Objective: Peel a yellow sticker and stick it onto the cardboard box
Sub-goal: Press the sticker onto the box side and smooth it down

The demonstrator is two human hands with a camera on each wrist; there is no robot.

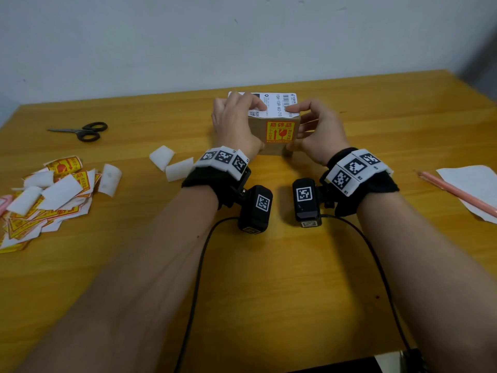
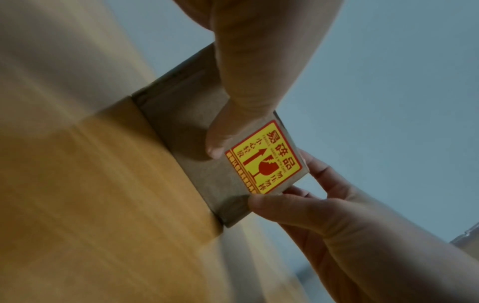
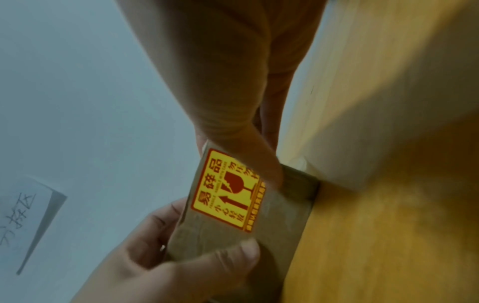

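At nine o'clock on the counter (image 1: 295, 265) lie one pair of scissors (image 1: 83, 131) and one heap of sticker scraps (image 1: 45, 200); at twelve, left hand (image 1: 234, 125) and right hand (image 1: 317, 130) fingers grip one cardboard box (image 1: 258, 130) bearing one yellow sticker (image 1: 280, 132); at three, one pencil (image 1: 457, 192).

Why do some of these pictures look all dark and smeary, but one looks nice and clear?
Head view: bright and mostly sharp, so the yellow sticker on the cardboard box reads clearly, though the table edges bend from the wide lens. Left wrist view: dimmer, the near table blurred. Right wrist view: dim too, the nearest hand out of focus, the sticker sharper.
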